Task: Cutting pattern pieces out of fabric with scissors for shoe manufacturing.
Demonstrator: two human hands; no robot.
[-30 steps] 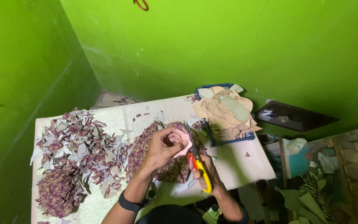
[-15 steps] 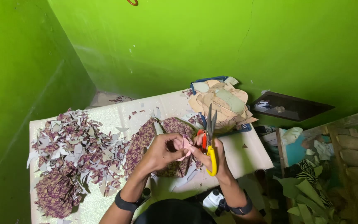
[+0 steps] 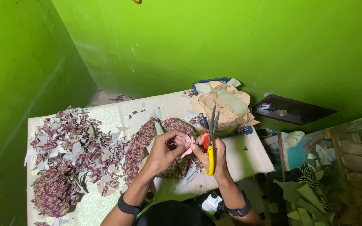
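My right hand (image 3: 211, 155) grips scissors (image 3: 210, 142) with yellow and red handles, blades pointing up and away, nearly closed. My left hand (image 3: 164, 148) pinches a small pink paper piece (image 3: 187, 150) between both hands, its fingers meeting the right hand's fingertips. Both hands hover above a stack of purple patterned cut-outs (image 3: 147, 140) lying on the white table (image 3: 248, 157). Each wrist wears a dark band.
A heap of purple and grey paper scraps (image 3: 70, 144) covers the table's left side. A blue tray (image 3: 225, 102) piled with tan cardboard shapes sits at the far right corner. Green walls close in behind and left. Clutter and green offcuts (image 3: 300, 194) lie right of the table.
The scissors swung from pointing down to pointing up. My hands shifted right and came together around the pink piece.
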